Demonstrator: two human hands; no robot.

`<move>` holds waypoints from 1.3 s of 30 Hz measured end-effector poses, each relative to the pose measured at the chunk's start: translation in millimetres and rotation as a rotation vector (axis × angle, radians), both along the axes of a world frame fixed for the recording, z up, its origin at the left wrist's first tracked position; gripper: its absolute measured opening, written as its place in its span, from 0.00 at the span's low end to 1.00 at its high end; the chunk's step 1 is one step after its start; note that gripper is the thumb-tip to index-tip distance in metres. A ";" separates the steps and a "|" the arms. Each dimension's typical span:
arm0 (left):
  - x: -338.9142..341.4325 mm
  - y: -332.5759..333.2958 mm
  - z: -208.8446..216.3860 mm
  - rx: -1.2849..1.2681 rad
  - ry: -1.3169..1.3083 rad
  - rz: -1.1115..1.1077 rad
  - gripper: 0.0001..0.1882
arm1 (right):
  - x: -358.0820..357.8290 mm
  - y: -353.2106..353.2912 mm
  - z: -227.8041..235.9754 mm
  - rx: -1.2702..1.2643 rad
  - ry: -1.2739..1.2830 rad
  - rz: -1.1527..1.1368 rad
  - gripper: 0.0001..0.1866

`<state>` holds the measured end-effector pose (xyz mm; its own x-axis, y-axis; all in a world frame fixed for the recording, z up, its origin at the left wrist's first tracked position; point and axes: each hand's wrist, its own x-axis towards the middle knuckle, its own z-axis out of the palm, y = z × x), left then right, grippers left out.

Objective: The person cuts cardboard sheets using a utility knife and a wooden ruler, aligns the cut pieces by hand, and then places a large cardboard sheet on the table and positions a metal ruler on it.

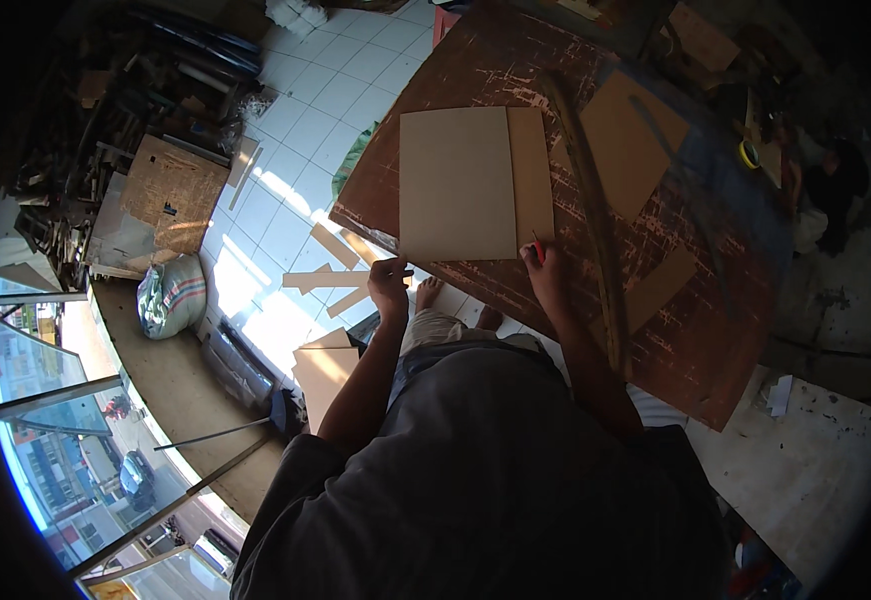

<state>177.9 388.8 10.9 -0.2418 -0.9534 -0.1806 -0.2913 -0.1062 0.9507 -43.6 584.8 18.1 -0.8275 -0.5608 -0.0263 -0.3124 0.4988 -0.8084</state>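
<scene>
A greyish-brown cardboard sheet [458,185] lies on the scratched reddish-brown tabletop [475,60]. It overlaps a browner cardboard sheet [533,170], which shows along its right side. My left hand [388,288] is closed at the near left corner of the upper sheet. A short dark stick-like thing [409,273] pokes out from its fingers; its kind is unclear. At the near right corner, my right hand [543,275] is closed around a small red tool [538,247] with a thin tip, too small to name surely. Whether the fingers also grip the sheets cannot be made out.
A long, worn wooden strip [590,200] lies across the table, beside another brown sheet [632,145] and a cardboard strip [660,290]. Yellow tape [748,154] sits at the far right. Cardboard offcuts [325,280] litter the tiled floor; a white sack [170,297] stands left.
</scene>
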 end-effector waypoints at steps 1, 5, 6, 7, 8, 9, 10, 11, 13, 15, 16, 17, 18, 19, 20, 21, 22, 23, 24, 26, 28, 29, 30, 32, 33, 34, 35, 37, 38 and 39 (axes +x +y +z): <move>-1.1 -0.1 -0.3 0.007 0.010 0.000 0.16 | -0.8 -1.0 -4.0 0.033 -0.023 -0.029 0.15; 4.6 -3.9 -8.0 -0.005 0.006 0.007 0.15 | 4.5 -5.6 8.6 0.031 0.006 0.020 0.13; 3.7 -4.8 -8.9 -0.008 0.011 0.011 0.15 | 4.1 -4.6 7.4 0.028 0.011 0.024 0.13; 3.1 -5.3 -9.7 0.011 -0.019 -0.004 0.15 | 3.4 -4.2 6.1 0.023 0.032 0.030 0.14; 2.6 -5.5 -10.4 0.030 -0.048 -0.019 0.16 | 2.2 -4.3 4.9 0.018 0.054 0.034 0.15; 3.7 -4.3 -12.1 0.008 -0.055 -0.028 0.15 | 0.3 -3.5 1.7 0.015 0.058 0.037 0.15; 4.8 -5.6 -13.3 0.005 -0.050 -0.026 0.15 | -2.0 -3.4 -1.3 0.004 0.053 0.044 0.16; 6.4 -8.6 -14.2 -0.019 -0.049 -0.035 0.14 | -4.2 -3.7 -4.2 -0.008 0.047 0.051 0.17; 8.0 -10.3 -10.4 -0.125 -0.184 -0.023 0.14 | -5.9 -6.1 0.6 0.060 0.021 0.032 0.18; 1.8 -10.7 4.6 -0.330 -0.246 0.035 0.12 | -16.1 -8.0 6.4 0.130 -0.003 -0.007 0.18; -2.8 -15.7 14.2 -0.339 -0.263 0.042 0.11 | -23.1 -9.9 7.3 0.123 -0.036 -0.016 0.19; -10.3 -20.8 23.2 -0.337 -0.235 0.036 0.10 | -31.0 -12.5 8.3 0.116 -0.069 -0.025 0.20; -12.3 -29.4 29.8 -0.394 -0.164 0.015 0.10 | -37.0 -19.0 11.2 0.114 -0.068 -0.022 0.20; -16.1 -40.1 36.2 -0.374 -0.201 -0.034 0.09 | -46.6 -26.3 14.1 0.106 -0.037 -0.016 0.20; -22.1 -51.5 42.2 -0.354 -0.239 -0.082 0.08 | -56.0 -34.9 16.8 0.097 -0.005 -0.010 0.20; -27.7 -63.1 44.7 -0.357 -0.239 -0.073 0.08 | -64.0 -46.0 18.3 0.092 -0.003 -0.002 0.20; -35.6 -74.9 46.1 -0.488 -0.203 -0.118 0.08 | -73.8 -56.6 17.8 0.038 -0.045 -0.012 0.19; -42.9 -86.0 47.6 -0.619 -0.167 -0.164 0.09 | -83.0 -67.1 17.4 -0.016 -0.088 -0.022 0.19; -54.5 -95.9 47.7 -0.619 -0.160 -0.165 0.09 | -96.5 -74.0 8.9 -0.015 -0.081 -0.025 0.19; -80.3 -111.2 49.7 -0.607 -0.235 -0.268 0.12 | -119.9 -85.4 -7.8 -0.145 0.040 0.000 0.18; -83.5 -129.3 40.9 -0.666 -0.051 -0.272 0.13 | -115.5 -111.3 9.4 -0.041 -0.076 -0.027 0.18; -78.8 -140.4 28.2 -0.685 -0.142 -0.259 0.12 | -108.9 -128.7 22.3 0.064 -0.187 -0.062 0.17; -85.8 -146.0 15.6 -0.695 -0.211 -0.273 0.12 | -113.3 -132.1 19.8 0.076 -0.177 -0.061 0.17; -109.3 -139.8 23.5 -0.625 -0.189 -0.305 0.12 | -127.6 -120.8 -1.3 -0.028 -0.203 -0.139 0.17; -109.8 -141.2 20.7 -0.620 -0.180 -0.299 0.13 | -126.2 -123.9 -1.5 -0.009 -0.205 -0.131 0.17; -110.1 -142.0 17.3 -0.613 -0.171 -0.294 0.13 | -125.0 -125.9 -1.6 -0.010 -0.227 -0.148 0.17; -110.6 -141.9 13.4 -0.588 -0.173 -0.288 0.13 | -123.7 -126.9 -1.8 -0.009 -0.249 -0.167 0.17; -108.9 -143.1 6.9 -0.546 -0.222 -0.243 0.14 | -119.2 -132.5 4.5 0.024 -0.284 -0.169 0.16; -107.1 -142.9 3.7 -0.520 -0.226 -0.235 0.14 | -116.7 -134.9 7.7 0.032 -0.317 -0.184 0.16; -107.8 -142.7 3.7 -0.520 -0.215 -0.229 0.15 | -116.3 -135.1 9.1 0.056 -0.315 -0.183 0.16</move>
<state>70.1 246.0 14.6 -0.4614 -0.8576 0.2272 -0.4432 0.4446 0.7784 -159.9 449.7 27.2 -0.8606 -0.3946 -0.3220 0.0458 0.5698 -0.8205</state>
